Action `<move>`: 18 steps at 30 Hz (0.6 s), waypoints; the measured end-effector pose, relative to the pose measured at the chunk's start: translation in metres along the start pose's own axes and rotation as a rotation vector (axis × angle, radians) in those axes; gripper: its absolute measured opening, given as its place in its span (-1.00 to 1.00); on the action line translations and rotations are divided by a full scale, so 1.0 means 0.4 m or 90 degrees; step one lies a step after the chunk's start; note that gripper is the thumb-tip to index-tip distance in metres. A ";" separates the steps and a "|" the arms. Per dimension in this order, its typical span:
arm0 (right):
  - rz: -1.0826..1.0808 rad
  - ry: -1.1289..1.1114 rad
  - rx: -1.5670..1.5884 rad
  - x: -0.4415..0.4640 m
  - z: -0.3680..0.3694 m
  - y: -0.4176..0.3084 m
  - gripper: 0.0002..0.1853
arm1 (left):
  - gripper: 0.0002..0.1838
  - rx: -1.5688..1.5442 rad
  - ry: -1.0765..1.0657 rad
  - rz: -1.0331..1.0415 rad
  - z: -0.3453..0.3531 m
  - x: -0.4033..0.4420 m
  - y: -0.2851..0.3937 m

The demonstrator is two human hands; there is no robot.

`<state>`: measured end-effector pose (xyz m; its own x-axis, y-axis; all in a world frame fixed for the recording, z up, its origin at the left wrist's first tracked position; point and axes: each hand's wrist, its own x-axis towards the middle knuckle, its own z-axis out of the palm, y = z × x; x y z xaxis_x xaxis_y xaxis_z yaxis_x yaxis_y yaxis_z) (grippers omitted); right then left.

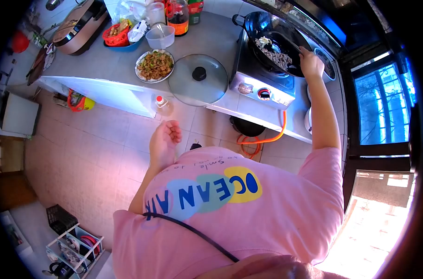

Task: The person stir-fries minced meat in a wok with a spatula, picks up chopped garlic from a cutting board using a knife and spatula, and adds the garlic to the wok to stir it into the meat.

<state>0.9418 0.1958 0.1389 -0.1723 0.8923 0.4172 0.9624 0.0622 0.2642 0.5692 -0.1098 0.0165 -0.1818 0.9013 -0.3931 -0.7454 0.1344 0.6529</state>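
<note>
At the far right of the counter, my right hand (311, 64) is closed around the handle of a spatula (291, 43), whose working end is hard to make out against the dark wok. The black wok (288, 28) sits on a gas stove (272, 88), with pale chopped food (277, 56) in its bottom. My left hand (165, 139) hangs in front of my body, empty, palm up, with loosely bent fingers. Nearest to it is a red-capped clear bottle (163, 107), just beyond the fingers. A glass lid (193, 83) with a black knob lies on the counter left of the stove.
Left of the lid is a plate of cooked food (154, 66), with a plastic tub (160, 37), a red basket (117, 35), sauce bottle (178, 18) and rice cooker (80, 27) behind. An orange hose (279, 135) hangs below the stove. A window (381, 104) stands right.
</note>
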 end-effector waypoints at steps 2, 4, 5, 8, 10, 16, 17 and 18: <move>-0.034 0.016 -0.006 -0.010 -0.006 0.006 -0.70 | -0.70 0.003 -0.017 0.022 -0.003 0.004 0.003; -0.034 0.020 -0.007 -0.028 -0.023 0.023 -0.70 | -0.69 0.008 -0.034 0.037 -0.008 0.004 0.001; -0.035 0.026 -0.008 -0.038 -0.035 0.030 -0.69 | -0.70 0.013 -0.023 0.034 -0.010 0.005 0.001; -0.055 0.036 -0.026 -0.051 -0.057 0.035 -0.71 | -0.71 0.029 -0.019 0.031 -0.005 0.011 0.005; -0.071 0.045 -0.026 -0.063 -0.043 0.032 -0.73 | -0.72 0.046 -0.032 0.024 0.002 0.010 0.008; -0.058 0.042 -0.014 -0.076 -0.065 0.043 -0.73 | -0.76 0.055 -0.041 0.025 0.015 0.010 0.017; -0.076 0.059 -0.012 -0.082 -0.071 0.048 -0.73 | -0.76 0.054 -0.033 0.028 0.003 0.015 0.010; -0.098 0.058 -0.012 -0.088 -0.077 0.046 -0.71 | -0.75 0.052 -0.025 0.031 -0.003 0.018 0.006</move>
<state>0.9593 0.1519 0.1561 -0.3362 0.8283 0.4482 0.9194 0.1855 0.3467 0.5652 -0.1034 0.0144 -0.1904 0.9227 -0.3352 -0.6812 0.1217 0.7219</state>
